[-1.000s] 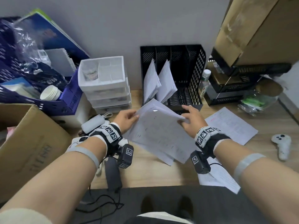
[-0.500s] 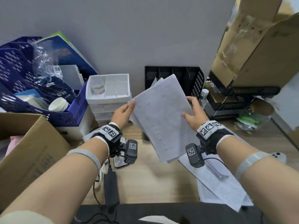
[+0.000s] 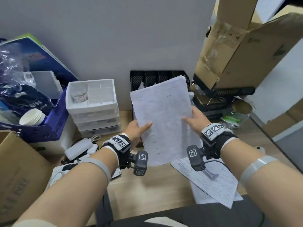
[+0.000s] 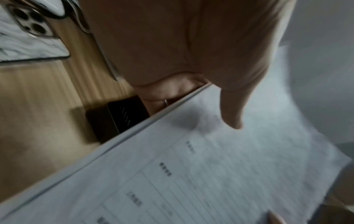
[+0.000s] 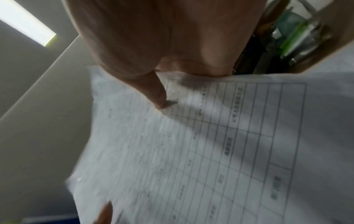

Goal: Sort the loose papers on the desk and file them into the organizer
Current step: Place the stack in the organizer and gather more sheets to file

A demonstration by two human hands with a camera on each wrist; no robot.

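I hold a stack of printed white papers [image 3: 164, 118] nearly upright above the desk, in front of the black mesh organizer [image 3: 152, 77] by the wall. My left hand [image 3: 139, 128] pinches its left edge, thumb on the front sheet. My right hand [image 3: 194, 118] pinches the right edge the same way. The left wrist view shows the stack [image 4: 210, 174] with the thumb on its printed form, and the right wrist view shows the sheets [image 5: 220, 144] under the right thumb. More loose papers [image 3: 211, 182] lie on the desk at the lower right. The stack hides most of the organizer's slots.
A white drawer unit [image 3: 93, 104] stands left of the organizer. A blue basket [image 3: 41, 122] of clutter and a cardboard box [image 3: 18, 174] fill the left side. A phone [image 4: 28, 37], a power bank [image 3: 78, 148] and cables lie near my left wrist. Black trays [image 3: 223, 95] and a big carton [image 3: 242, 46] crowd the right.
Both hands have raised the stack from lying low over the desk to nearly upright and squared it. My view has tilted up toward the wall.
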